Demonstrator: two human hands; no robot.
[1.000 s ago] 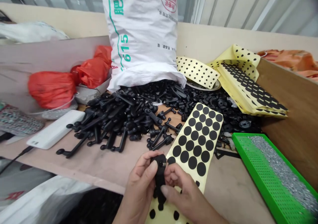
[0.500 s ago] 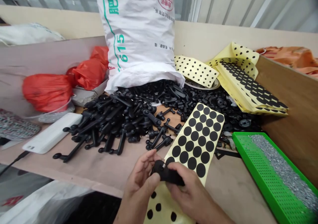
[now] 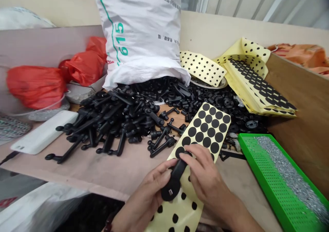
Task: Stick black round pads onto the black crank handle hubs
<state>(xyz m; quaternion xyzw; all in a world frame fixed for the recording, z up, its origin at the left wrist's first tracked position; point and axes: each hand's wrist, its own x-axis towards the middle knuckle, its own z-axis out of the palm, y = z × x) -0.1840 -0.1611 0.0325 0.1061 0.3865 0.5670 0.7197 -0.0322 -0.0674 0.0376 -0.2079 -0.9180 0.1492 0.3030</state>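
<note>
A black plastic handle (image 3: 174, 182) lies between my hands, its wide round end low and its narrow end pointing up and right. My left hand (image 3: 150, 187) is closed on its left side, thumb along the shaft. The fingers of my right hand (image 3: 205, 177) are bent round the handle's narrow upper end. Beneath the hands is a yellow sheet (image 3: 205, 130) with rows of round black stickers; its lower part bears small black dots. Several similar black handles (image 3: 120, 136) are piled just beyond, on the left.
A white sack (image 3: 144, 29) stands at the back over small black parts. Red bags (image 3: 36, 86) and a white box-like device (image 3: 45, 131) are on the left. At the right are a green tray (image 3: 262, 177) of small metal pieces, more yellow sheets (image 3: 246, 88) and a brown board (image 3: 300, 112).
The handle has turned from lying sideways to pointing up and right. My right hand has moved up to its narrow end. The view has shifted slightly.
</note>
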